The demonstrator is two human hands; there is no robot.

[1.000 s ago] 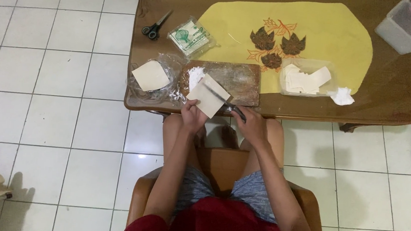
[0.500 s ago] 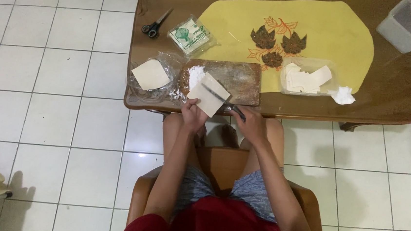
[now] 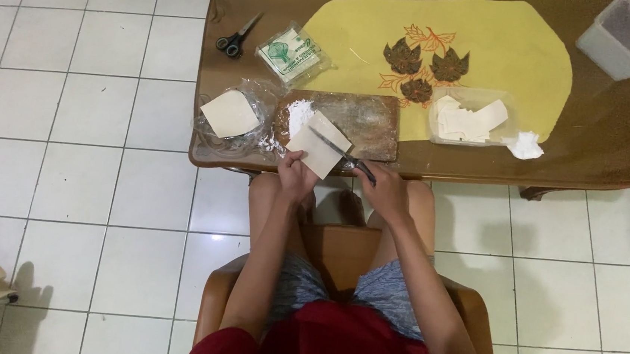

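My left hand (image 3: 296,174) holds the near edge of a pale square dough sheet (image 3: 318,144) that lies on a floured wooden board (image 3: 368,120) at the table's front edge. My right hand (image 3: 383,190) grips a dark-handled knife (image 3: 341,153), its blade lying across the sheet. A small heap of white flour (image 3: 299,113) sits on the board's left part. Both forearms reach up from my lap.
A plastic bag with another pale sheet (image 3: 228,113) lies left of the board. Scissors (image 3: 236,37) and a printed packet (image 3: 293,54) lie behind it. A clear tray of cut pieces (image 3: 469,119), a crumpled tissue (image 3: 524,145) and a plastic tub (image 3: 625,40) stand right, on a yellow mat (image 3: 505,50).
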